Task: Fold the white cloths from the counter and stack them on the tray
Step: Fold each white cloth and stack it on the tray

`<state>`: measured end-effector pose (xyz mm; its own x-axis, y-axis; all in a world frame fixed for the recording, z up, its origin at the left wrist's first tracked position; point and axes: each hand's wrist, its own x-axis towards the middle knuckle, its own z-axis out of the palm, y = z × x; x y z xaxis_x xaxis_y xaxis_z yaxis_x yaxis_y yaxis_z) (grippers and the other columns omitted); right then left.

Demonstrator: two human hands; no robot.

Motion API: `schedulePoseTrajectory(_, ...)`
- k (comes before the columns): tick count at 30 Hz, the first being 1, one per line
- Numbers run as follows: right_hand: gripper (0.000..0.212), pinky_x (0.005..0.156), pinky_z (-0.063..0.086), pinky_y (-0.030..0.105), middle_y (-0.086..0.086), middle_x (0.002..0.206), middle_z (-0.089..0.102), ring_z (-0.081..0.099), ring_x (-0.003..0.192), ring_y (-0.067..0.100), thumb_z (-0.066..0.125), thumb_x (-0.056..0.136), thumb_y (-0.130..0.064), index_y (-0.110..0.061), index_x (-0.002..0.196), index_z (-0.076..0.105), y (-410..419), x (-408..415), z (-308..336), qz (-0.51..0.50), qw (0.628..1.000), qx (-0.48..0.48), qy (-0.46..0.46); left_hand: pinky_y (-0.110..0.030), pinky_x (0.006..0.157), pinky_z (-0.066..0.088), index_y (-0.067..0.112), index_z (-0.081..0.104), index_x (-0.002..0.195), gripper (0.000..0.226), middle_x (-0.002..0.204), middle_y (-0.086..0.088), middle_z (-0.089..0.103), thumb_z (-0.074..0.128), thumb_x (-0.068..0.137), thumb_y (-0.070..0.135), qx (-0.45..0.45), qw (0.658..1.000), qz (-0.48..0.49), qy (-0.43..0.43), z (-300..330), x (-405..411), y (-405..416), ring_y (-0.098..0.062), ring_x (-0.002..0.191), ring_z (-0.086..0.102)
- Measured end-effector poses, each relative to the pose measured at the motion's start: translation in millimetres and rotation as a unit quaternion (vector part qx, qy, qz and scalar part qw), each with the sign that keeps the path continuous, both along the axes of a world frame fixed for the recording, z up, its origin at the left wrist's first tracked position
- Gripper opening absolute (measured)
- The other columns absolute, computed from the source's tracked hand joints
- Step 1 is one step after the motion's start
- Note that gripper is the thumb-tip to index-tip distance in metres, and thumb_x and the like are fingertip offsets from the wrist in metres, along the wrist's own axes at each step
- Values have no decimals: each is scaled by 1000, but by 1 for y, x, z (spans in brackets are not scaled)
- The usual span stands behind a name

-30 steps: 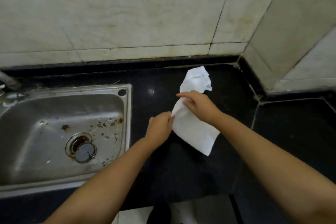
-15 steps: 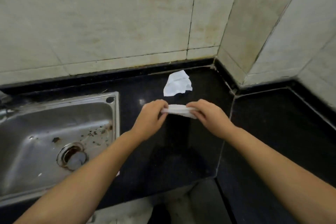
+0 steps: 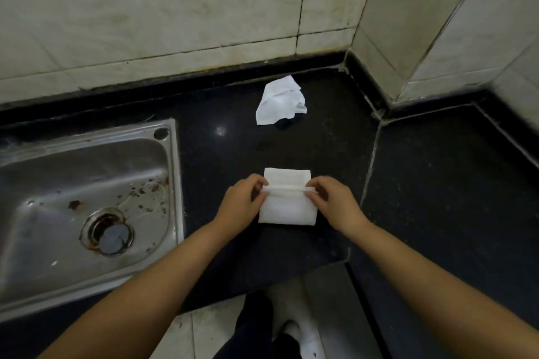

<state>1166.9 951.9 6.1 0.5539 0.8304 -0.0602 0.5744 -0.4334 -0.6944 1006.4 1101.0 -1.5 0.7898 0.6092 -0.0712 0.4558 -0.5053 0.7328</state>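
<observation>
On the black counter (image 3: 221,172), right of the steel sink (image 3: 87,198), a white cloth (image 3: 287,204) is lying flat as a near-square packet, close to the front edge. Both hands are working it at once. Left hand (image 3: 239,204) is pinching the left end of a raised fold ridge (image 3: 287,189), thumb and forefinger curled round it; right hand (image 3: 332,202) is pinching the right end the same way, remaining fingers loosely tucked. Ridge is running left to right, straight across the cloth's upper third, so its long axis is lying between the two hands, each equally near its own end. Flap beyond the ridge is lying flat toward the wall; larger portion is lying toward the person. Judgement: the fold is mid-way, and the next move is likely turning on carrying that ridge evenly toward or away from the body, both ends together, or the packet will be skewing. A second cloth (image 3: 281,103), crumpled and unfolded, is sitting well apart toward the back wall, roughly in line with the right hand's reach. No tray is showing in view.
</observation>
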Motion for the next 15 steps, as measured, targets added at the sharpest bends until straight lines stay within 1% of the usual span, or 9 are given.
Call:
schedulePoseTrajectory(3, 13, 78, 40, 22, 0, 98, 56, 53, 84, 12, 56, 93, -20, -13, 99, 66, 36, 19, -6, -69, 996, -47, 17, -34, 86, 45, 19, 56, 104, 13, 79, 11, 50, 55, 92, 18, 7, 999, 22, 30, -2, 33, 20, -13, 83, 52)
schedulePoseTrajectory(5, 14, 79, 43, 26, 2, 101, 56, 54, 85, 14, 53, 94, -22, -16, 99, 65, 51, 28, -15, -95, 992, -81, 17, -36, 92, 40, 19, 55, 106, 13, 80, 11, 49, 51, 94, 19, 24, 997, 28, 65, -9, 50, 28, -15, 89, 52)
schedulePoseTrajectory(7, 17, 87, 47, 35, 4, 105, 58, 57, 92, 19, 52, 95, -23, -16, 103, 64, 58, 31, -24, -111, 988, -110, 11, -36, 93, 35, 19, 55, 106, 13, 87, 7, 53, 49, 95, 21, 43, 994, 39, 95, -18, 60, 31, -18, 95, 53)
schedulePoseTrajectory(9, 22, 93, 45, 38, 6, 110, 57, 56, 101, 22, 52, 94, -25, -16, 112, 61, 61, 30, -31, -117, 984, -136, -13, -35, 92, 34, 19, 54, 107, 14, 97, 2, 57, 48, 94, 22, 63, 990, 49, 114, -27, 64, 31, -20, 101, 52)
schedulePoseTrajectory(11, 30, 95, 43, 39, 6, 116, 54, 53, 108, 23, 52, 94, -28, -16, 121, 57, 59, 28, -34, -132, 980, -143, -25, -36, 94, 34, 19, 51, 115, 22, 110, -1, 57, 49, 94, 25, 76, 987, 67, 124, -34, 63, 29, -20, 108, 51)
schedulePoseTrajectory(12, 33, 96, 43, 40, 7, 118, 53, 53, 110, 24, 52, 94, -30, -15, 124, 54, 58, 27, -34, -149, 978, -143, -16, -37, 96, 34, 18, 49, 120, 28, 115, -1, 55, 49, 94, 28, 69, 986, 85, 122, -37, 61, 28, -21, 112, 50)
schedulePoseTrajectory(13, 36, 96, 44, 41, 8, 120, 53, 52, 111, 24, 51, 95, -33, -14, 126, 52, 56, 26, -34, -169, 975, -146, -2, -39, 98, 34, 18, 47, 124, 34, 119, -2, 54, 49, 94, 32, 56, 985, 107, 120, -39, 59, 26, -21, 115, 49)
schedulePoseTrajectory(15, 39, 96, 45, 44, 9, 121, 52, 52, 112, 26, 50, 94, -38, -12, 123, 53, 50, 22, -33, -198, 964, -175, 17, -40, 99, 34, 17, 46, 125, 39, 122, -3, 53, 47, 93, 41, 52, 981, 136, 131, -41, 52, 21, -21, 116, 47)
